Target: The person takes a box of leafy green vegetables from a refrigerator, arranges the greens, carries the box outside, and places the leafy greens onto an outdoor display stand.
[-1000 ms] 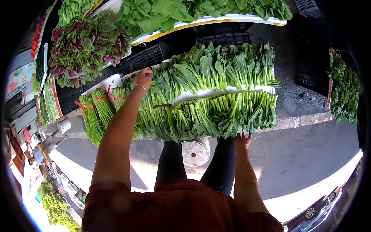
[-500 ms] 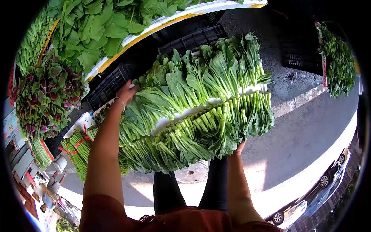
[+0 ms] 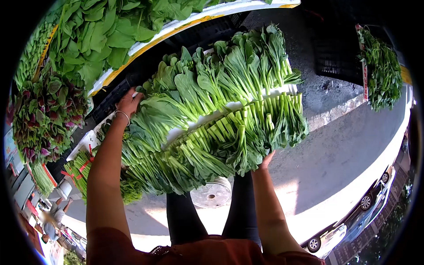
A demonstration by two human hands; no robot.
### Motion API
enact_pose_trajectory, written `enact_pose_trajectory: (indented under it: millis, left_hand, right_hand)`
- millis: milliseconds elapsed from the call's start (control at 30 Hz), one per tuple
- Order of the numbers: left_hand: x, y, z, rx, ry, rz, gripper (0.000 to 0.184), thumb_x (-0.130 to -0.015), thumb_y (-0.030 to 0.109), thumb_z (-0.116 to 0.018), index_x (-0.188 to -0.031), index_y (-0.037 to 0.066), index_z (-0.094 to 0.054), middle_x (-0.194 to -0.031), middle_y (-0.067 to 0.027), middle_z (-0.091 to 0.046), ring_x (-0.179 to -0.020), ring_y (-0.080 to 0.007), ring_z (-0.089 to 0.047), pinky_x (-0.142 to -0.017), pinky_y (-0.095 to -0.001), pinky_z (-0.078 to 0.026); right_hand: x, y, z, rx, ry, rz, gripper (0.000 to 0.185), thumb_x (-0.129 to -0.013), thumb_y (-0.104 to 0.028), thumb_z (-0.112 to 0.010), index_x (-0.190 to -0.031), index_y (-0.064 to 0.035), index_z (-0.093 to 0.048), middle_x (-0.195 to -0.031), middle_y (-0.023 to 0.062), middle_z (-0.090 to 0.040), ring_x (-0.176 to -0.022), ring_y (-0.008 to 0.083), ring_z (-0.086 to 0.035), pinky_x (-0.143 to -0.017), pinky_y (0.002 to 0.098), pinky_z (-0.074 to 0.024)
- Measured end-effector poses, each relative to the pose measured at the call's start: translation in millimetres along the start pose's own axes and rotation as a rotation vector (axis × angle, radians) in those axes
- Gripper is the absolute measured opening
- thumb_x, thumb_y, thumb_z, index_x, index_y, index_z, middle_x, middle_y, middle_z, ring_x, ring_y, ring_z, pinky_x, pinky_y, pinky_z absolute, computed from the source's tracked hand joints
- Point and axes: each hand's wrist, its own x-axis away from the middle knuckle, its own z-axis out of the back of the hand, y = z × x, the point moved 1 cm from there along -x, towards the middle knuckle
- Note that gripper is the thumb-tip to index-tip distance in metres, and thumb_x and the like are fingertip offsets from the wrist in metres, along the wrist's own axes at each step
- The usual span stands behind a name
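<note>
A white foam box (image 3: 172, 136) lies tilted across the middle, its far right end raised in the picture. Two rows of leafy green stalks fill it, an upper row (image 3: 216, 75) and a lower row (image 3: 216, 141), cut ends meeting along a white strip. My left hand (image 3: 129, 104), with a bangle at the wrist, is closed on the box's far left side, fingers partly hidden by leaves. Under the near right side, my right hand (image 3: 266, 160) grips from below; leaves cover most of its fingers.
Broad-leaf greens (image 3: 101, 39) fill a yellow-edged foam box above. Purple-green leaves (image 3: 44, 115) and red-tied bunches (image 3: 81, 170) stand at left. A round white object (image 3: 212, 193) sits by my legs. At right are a black crate (image 3: 335, 62), more greens (image 3: 380, 70) and parked cars (image 3: 365, 202).
The box of greens has shifted slightly left and up in the picture, together with both hands. The surroundings have also slid a little left. Both hands keep their hold.
</note>
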Motion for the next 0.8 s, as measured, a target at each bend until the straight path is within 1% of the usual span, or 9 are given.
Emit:
enact_pose_trajectory:
  millis: [67,200,300,367,433,533,600,667,800]
  left_hand:
    - [-12,-6,-5,-0.039,0.035,0.000,0.046,-0.074,0.046,-0.043,-0.113,0.022,-0.040,-0.095,-0.0100,-0.055,-0.088,-0.0262,-0.052,-0.080,-0.0434,-0.029]
    - [-27,-23,-11,0.030,-0.048,0.023,0.049,-0.074,0.051,-0.039,-0.115,0.023,-0.038,-0.069,-0.0096,-0.057,-0.081,-0.0268,-0.054,-0.081,-0.0521,-0.022]
    - [-44,-35,-17,0.034,-0.114,0.017,0.048,-0.075,0.050,-0.038,-0.114,0.022,-0.039,-0.061,-0.0091,-0.055,-0.073,-0.0255,-0.055,-0.081,-0.0453,-0.028]
    - [-57,-48,-20,0.000,-0.002,-0.056,0.046,-0.076,0.049,-0.038,-0.112,0.021,-0.041,-0.054,-0.0084,-0.051,-0.060,-0.0231,-0.053,-0.071,-0.0383,-0.034]
    - [-45,-37,-17,0.062,-0.093,-0.068,0.043,-0.078,0.048,-0.037,-0.110,0.020,-0.043,-0.055,-0.0102,-0.051,-0.053,-0.0228,-0.052,-0.062,-0.0356,-0.038]
    - [-41,-34,-16,0.027,0.038,-0.082,0.036,-0.079,0.035,-0.044,-0.110,0.016,-0.044,-0.062,-0.0122,-0.053,-0.055,-0.0208,-0.052,-0.051,-0.0315,-0.038]
    - [-42,-37,-15,0.047,0.045,-0.083,0.036,-0.079,0.031,-0.045,-0.111,0.015,-0.044,-0.065,-0.0118,-0.054,-0.055,-0.0199,-0.052,-0.051,-0.0311,-0.038]
    - [-46,-41,-16,0.077,0.037,-0.065,0.035,-0.078,0.028,-0.047,-0.111,0.014,-0.044,-0.068,-0.0114,-0.054,-0.056,-0.0191,-0.051,-0.051,-0.0307,-0.038]
    - [-11,-19,-8,0.511,0.030,-0.042,0.033,-0.080,0.029,-0.044,-0.106,0.010,-0.048,-0.082,-0.0124,-0.056,-0.070,-0.0192,-0.051,-0.061,-0.0287,-0.039]
  right_hand:
    - [-8,4,-3,-0.013,-0.174,0.007,0.059,-0.080,-0.049,-0.023,-0.118,-0.0050,-0.034,-0.116,0.0098,-0.039,-0.100,0.0271,-0.042,-0.084,0.0396,-0.0362]
    - [6,15,-15,-0.125,-0.162,-0.062,0.060,-0.079,-0.051,-0.022,-0.119,-0.0073,-0.033,-0.118,0.0124,-0.037,-0.103,0.0310,-0.040,-0.087,0.0438,-0.0335]
    - [13,18,-21,-0.136,-0.166,-0.081,0.063,-0.078,-0.054,-0.018,-0.119,-0.0083,-0.032,-0.119,0.0129,-0.035,-0.104,0.0323,-0.039,-0.088,0.0453,-0.0318]
    - [13,18,-37,-0.147,-0.187,-0.089,0.063,-0.078,-0.053,-0.018,-0.119,-0.0082,-0.032,-0.120,0.0130,-0.035,-0.104,0.0324,-0.039,-0.088,0.0456,-0.0316]
    - [18,18,-31,0.023,-0.071,0.007,0.061,-0.079,-0.052,-0.018,-0.118,-0.0078,-0.034,-0.118,0.0130,-0.037,-0.102,0.0314,-0.040,-0.088,0.0450,-0.0319]
    - [10,17,-30,-0.067,-0.259,-0.045,0.056,-0.080,-0.048,-0.025,-0.113,-0.0047,-0.039,-0.113,0.0119,-0.042,-0.096,0.0300,-0.046,-0.083,0.0420,-0.0373]
    - [-8,22,-10,-0.105,-0.191,-0.013,0.049,-0.080,-0.040,-0.030,-0.110,-0.0032,-0.042,-0.107,0.0120,-0.047,-0.089,0.0272,-0.050,-0.078,0.0390,-0.0417]
    - [-21,24,8,-0.052,-0.182,-0.006,0.050,-0.080,-0.042,-0.031,-0.111,-0.0036,-0.040,-0.108,0.0117,-0.046,-0.089,0.0268,-0.050,-0.078,0.0388,-0.0415]
    - [-13,19,29,0.129,-0.135,-0.023,0.056,-0.077,-0.047,-0.035,-0.113,-0.0050,-0.037,-0.111,0.0107,-0.043,-0.090,0.0259,-0.049,-0.077,0.0384,-0.0409]
